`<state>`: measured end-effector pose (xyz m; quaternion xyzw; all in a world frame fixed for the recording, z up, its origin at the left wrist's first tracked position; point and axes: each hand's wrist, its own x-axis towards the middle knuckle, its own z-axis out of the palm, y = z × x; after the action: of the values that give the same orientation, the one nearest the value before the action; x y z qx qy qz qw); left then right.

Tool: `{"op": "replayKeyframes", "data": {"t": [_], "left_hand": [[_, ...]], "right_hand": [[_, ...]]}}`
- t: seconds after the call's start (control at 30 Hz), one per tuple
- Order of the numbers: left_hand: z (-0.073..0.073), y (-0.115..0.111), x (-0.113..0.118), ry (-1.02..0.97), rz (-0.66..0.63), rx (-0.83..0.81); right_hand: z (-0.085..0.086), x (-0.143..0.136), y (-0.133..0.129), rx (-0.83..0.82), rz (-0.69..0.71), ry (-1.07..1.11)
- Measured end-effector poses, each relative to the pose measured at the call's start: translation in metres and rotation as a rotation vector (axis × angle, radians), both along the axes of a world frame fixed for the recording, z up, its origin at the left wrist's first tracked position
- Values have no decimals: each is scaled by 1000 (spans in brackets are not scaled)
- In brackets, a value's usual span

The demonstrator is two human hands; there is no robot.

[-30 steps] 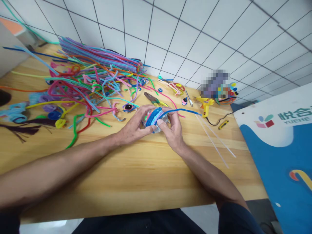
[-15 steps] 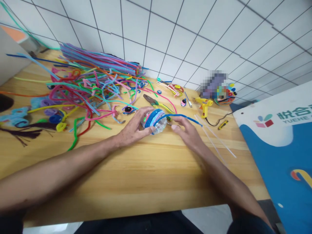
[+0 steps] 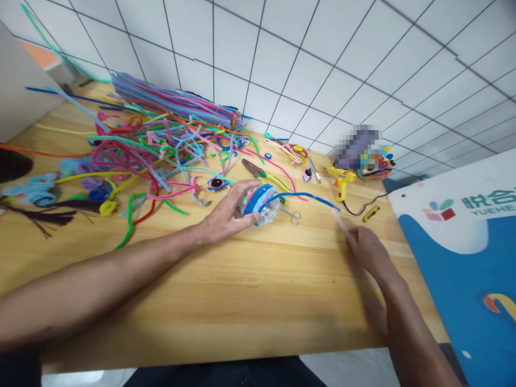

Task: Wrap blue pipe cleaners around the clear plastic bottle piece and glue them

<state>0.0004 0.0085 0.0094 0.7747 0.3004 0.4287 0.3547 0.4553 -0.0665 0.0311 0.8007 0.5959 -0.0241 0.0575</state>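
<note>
My left hand (image 3: 228, 215) is closed round a clear rounded object wrapped in blue, purple and pink pipe cleaners (image 3: 263, 203). From that wrapped object a blue pipe cleaner end (image 3: 310, 196) sticks out in an arc to the right. My right hand (image 3: 367, 247) pinches a thin translucent stick (image 3: 342, 221) near the tip of the blue end. Small scissors (image 3: 295, 217) lie just right of the wrapped object, and pliers with yellow-green handles (image 3: 262, 174) lie behind it.
Tangled pipe cleaners (image 3: 161, 156) and a long bundle (image 3: 173, 105) cover the back left. A yellow glue gun (image 3: 342, 181) with its cord and a yellow cutter (image 3: 371, 214) are at the right. A blue-and-white board (image 3: 463, 258) stands along the right edge.
My right hand has moved off the blue pipe cleaner to the right and taken hold of a translucent stick. The scissors now show. My left hand keeps its hold.
</note>
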Motion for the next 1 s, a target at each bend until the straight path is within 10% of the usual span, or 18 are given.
{"op": "replayKeyframes", "data": {"t": [0.4, 0.6, 0.83, 1.0], "left_hand": [[-3, 3, 4, -28, -1, 36], [-6, 3, 7, -56, 6, 13], [-5, 1, 5, -46, -12, 37], [-4, -1, 5, -70, -13, 58]], "right_hand": [[22, -27, 3, -158, -6, -12], [57, -45, 15, 86, 7, 118], [143, -129, 148, 558, 432, 420], [130, -165, 261, 548, 511, 321]]}}
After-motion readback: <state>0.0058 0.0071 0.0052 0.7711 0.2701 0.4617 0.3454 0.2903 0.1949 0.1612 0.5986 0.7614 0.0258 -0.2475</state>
